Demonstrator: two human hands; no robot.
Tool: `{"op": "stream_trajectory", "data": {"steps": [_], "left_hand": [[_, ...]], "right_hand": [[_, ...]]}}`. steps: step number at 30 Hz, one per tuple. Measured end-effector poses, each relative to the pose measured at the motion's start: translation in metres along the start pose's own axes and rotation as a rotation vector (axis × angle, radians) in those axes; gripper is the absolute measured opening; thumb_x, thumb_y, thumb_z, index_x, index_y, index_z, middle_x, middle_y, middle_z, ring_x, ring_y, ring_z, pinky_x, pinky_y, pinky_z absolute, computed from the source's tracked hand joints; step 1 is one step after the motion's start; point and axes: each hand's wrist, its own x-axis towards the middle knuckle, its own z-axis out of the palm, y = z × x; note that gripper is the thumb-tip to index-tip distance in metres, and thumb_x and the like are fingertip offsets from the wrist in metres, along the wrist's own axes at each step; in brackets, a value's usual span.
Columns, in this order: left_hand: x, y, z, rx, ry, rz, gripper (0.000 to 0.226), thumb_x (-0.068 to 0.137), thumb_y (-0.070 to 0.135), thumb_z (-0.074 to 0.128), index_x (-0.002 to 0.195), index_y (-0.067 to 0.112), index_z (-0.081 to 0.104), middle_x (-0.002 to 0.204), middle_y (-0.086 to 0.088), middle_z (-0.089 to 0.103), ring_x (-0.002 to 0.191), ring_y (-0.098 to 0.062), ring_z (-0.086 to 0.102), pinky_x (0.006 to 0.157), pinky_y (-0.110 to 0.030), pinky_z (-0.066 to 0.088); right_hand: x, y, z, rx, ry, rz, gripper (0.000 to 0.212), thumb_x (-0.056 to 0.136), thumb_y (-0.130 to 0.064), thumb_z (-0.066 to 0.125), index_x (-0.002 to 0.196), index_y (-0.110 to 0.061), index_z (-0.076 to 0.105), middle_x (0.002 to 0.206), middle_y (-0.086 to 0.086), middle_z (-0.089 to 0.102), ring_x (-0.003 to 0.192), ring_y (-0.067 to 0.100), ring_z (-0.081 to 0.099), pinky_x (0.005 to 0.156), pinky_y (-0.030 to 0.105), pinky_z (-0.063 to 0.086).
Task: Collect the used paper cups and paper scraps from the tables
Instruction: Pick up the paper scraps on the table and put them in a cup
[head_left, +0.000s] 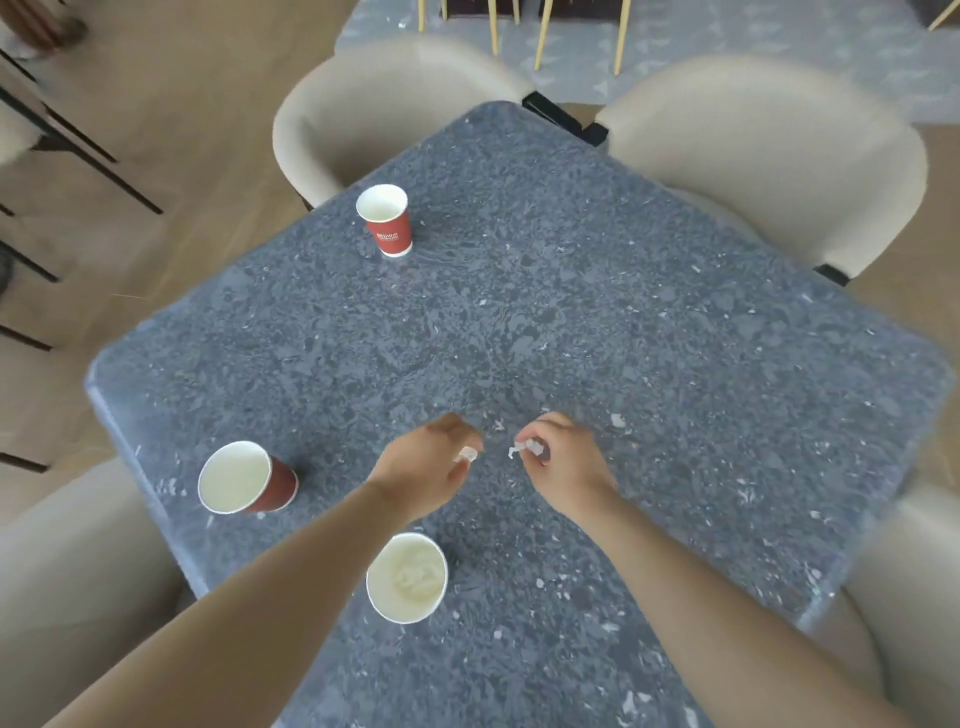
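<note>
Three red paper cups with white insides sit on the grey speckled desk (675, 312). The far cup (385, 221) stands upright near the far-left edge, and nothing shows inside it. The left cup (244, 478) seems to lie on its side, its mouth turned toward the near-left edge, its inside bare. The near cup (407, 577) stands upright between the forearms and holds pale crumpled bits, too blurred to name.

Beyond it, over the middle of the desk, the hands are close together. The left hand (428, 465) pinches a small white scrap (467, 454) between thumb and curled fingers. The right hand (566, 457) pinches another white scrap (521, 448) the same way. A loose scrap (617, 420) lies on the desk just right of the right hand. Cream chairs (769, 156) ring the desk.
</note>
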Motion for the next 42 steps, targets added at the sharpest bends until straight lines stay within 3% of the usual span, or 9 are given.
{"op": "stream_trajectory", "data": {"steps": [5, 9, 17, 21, 25, 32, 35, 42], "left_hand": [[-0.059, 0.0, -0.022, -0.076, 0.163, -0.036, 0.021, 0.086, 0.025, 0.054, 0.106, 0.028, 0.06, 0.108, 0.006, 0.06, 0.086, -0.021, 0.063, 0.068, -0.035, 0.051], [-0.104, -0.005, -0.02, -0.022, 0.153, -0.06, 0.022, 0.087, 0.031, 0.054, 0.109, 0.031, 0.057, 0.105, 0.009, 0.06, 0.088, -0.017, 0.062, 0.066, -0.03, 0.049], [-0.148, -0.008, -0.012, 0.001, 0.056, -0.139, 0.043, 0.085, 0.036, 0.058, 0.125, 0.036, 0.043, 0.123, 0.011, 0.047, 0.104, -0.014, 0.055, 0.074, -0.034, 0.05], [-0.163, -0.014, -0.013, -0.006, 0.096, -0.184, 0.041, 0.087, 0.036, 0.054, 0.126, 0.038, 0.043, 0.126, 0.013, 0.045, 0.106, -0.014, 0.055, 0.07, -0.03, 0.046], [-0.171, -0.023, -0.019, 0.006, 0.087, -0.223, 0.036, 0.089, 0.033, 0.051, 0.125, 0.032, 0.046, 0.128, 0.009, 0.048, 0.106, -0.016, 0.055, 0.078, -0.035, 0.05], [-0.167, -0.037, -0.025, 0.051, 0.132, -0.233, 0.032, 0.09, 0.028, 0.05, 0.122, 0.029, 0.049, 0.124, 0.006, 0.05, 0.107, -0.018, 0.055, 0.075, -0.035, 0.05], [-0.158, -0.053, -0.031, 0.141, 0.18, -0.278, 0.033, 0.09, 0.023, 0.048, 0.123, 0.027, 0.049, 0.123, 0.003, 0.05, 0.111, -0.02, 0.051, 0.072, -0.034, 0.047], [-0.139, -0.104, -0.035, 0.213, 0.199, -0.456, 0.044, 0.088, 0.013, 0.05, 0.13, 0.023, 0.04, 0.128, -0.002, 0.046, 0.116, -0.025, 0.047, 0.085, -0.039, 0.048]], "right_hand": [[-0.027, -0.056, 0.005, 0.049, -0.006, -0.149, 0.007, 0.083, -0.014, 0.063, 0.088, -0.017, 0.065, 0.092, -0.003, 0.06, 0.073, 0.01, 0.053, 0.061, 0.017, 0.035], [-0.054, -0.089, 0.013, 0.108, -0.047, -0.212, 0.01, 0.082, -0.015, 0.063, 0.09, -0.02, 0.063, 0.091, -0.007, 0.059, 0.075, 0.006, 0.053, 0.063, 0.02, 0.043], [-0.084, -0.103, 0.029, 0.029, -0.154, -0.192, 0.032, 0.075, -0.014, 0.07, 0.104, -0.024, 0.061, 0.097, -0.013, 0.06, 0.073, -0.001, 0.052, 0.064, -0.001, 0.034], [-0.088, -0.106, 0.028, -0.002, -0.169, -0.252, 0.028, 0.075, -0.012, 0.069, 0.101, -0.021, 0.064, 0.104, -0.01, 0.061, 0.081, 0.005, 0.056, 0.065, 0.005, 0.034], [-0.091, -0.104, 0.028, -0.12, -0.2, -0.299, 0.027, 0.079, -0.016, 0.066, 0.106, -0.021, 0.063, 0.113, -0.011, 0.056, 0.089, 0.004, 0.05, 0.074, 0.011, 0.031], [-0.076, -0.105, 0.036, -0.194, -0.228, -0.165, 0.031, 0.084, -0.018, 0.06, 0.114, -0.023, 0.055, 0.12, -0.008, 0.05, 0.099, 0.012, 0.055, 0.074, 0.021, 0.041], [-0.065, -0.107, 0.04, -0.179, -0.221, -0.103, 0.027, 0.084, -0.013, 0.058, 0.11, -0.019, 0.058, 0.112, -0.002, 0.059, 0.09, 0.014, 0.056, 0.074, 0.024, 0.043], [-0.042, -0.116, 0.042, -0.129, -0.196, -0.053, 0.02, 0.081, -0.005, 0.054, 0.096, -0.016, 0.063, 0.098, 0.001, 0.066, 0.085, 0.019, 0.059, 0.074, 0.031, 0.05]]}}
